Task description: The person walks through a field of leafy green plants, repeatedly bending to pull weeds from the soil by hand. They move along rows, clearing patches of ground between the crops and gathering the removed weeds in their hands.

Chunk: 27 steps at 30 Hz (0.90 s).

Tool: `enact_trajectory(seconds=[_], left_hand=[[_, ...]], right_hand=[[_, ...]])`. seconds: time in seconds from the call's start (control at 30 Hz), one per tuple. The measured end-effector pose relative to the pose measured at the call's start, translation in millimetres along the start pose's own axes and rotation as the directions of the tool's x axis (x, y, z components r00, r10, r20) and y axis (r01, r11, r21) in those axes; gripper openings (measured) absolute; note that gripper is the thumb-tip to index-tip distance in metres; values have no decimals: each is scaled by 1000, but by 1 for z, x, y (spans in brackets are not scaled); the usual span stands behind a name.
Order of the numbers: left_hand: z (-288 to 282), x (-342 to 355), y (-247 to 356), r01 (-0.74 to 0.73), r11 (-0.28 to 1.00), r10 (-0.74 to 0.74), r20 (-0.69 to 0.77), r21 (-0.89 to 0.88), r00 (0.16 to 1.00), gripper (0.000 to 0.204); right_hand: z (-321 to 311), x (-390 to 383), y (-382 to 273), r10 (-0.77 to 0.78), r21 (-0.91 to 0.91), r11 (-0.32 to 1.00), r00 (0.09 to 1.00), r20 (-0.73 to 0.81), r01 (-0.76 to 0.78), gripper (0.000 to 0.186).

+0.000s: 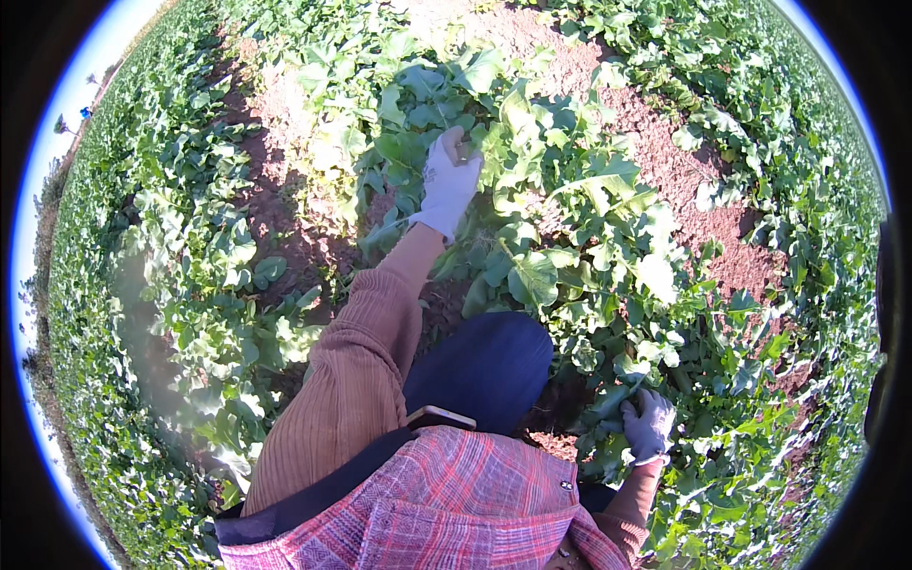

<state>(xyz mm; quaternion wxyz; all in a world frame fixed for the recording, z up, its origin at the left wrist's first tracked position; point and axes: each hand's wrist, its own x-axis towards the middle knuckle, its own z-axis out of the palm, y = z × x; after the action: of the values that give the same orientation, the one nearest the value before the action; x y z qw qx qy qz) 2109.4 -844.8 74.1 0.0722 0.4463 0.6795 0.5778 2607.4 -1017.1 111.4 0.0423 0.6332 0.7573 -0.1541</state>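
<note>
My left hand (448, 182), in a white glove, reaches forward among the broad leaves (427, 95) of a green leafy plant. Its fingers are curled inward, and leaves hide whatever lies between them. Low on the right, my right hand (649, 425) wears a pale glove too. Its fingers are closed on green leaves (608, 408) just beside my body. Between the two hands, more large leaves (532, 278) stand in the same row.
Strips of bare reddish soil (655, 133) run between the crop rows. Dense foliage (190, 190) spreads to the left. My bent knee (489, 366) presses close to the plants. A phone (442, 417) sticks out at my waist, above the plaid cloth (456, 484).
</note>
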Motion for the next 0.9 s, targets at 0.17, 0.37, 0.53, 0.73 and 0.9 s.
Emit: enact_trajectory(seconds=[0.17, 0.37, 0.53, 0.73, 0.9], left_hand=[[9, 2, -5, -210, 950, 41, 575, 232, 817, 51], [-16, -51, -4, -668, 726, 286, 812, 163, 508, 25], [-17, -47, -14, -568, 819, 478, 648, -85, 593, 28], [-5, 21, -21, -232, 960, 159, 377, 158, 913, 32], [0, 81, -27, -877, 68, 247, 843, 476, 477, 37]], right_hand=[[0, 1, -3, -4, -18, 1000, 1000, 7, 4, 31], [2, 0, 0, -10, -20, 1000, 1000, 1, 10, 32], [3, 3, 1, 24, -40, 999, 999, 27, -23, 34], [0, 1, -2, 41, -14, 999, 999, 29, -40, 36], [0, 3, -3, 14, -19, 1000, 1000, 22, -13, 33]])
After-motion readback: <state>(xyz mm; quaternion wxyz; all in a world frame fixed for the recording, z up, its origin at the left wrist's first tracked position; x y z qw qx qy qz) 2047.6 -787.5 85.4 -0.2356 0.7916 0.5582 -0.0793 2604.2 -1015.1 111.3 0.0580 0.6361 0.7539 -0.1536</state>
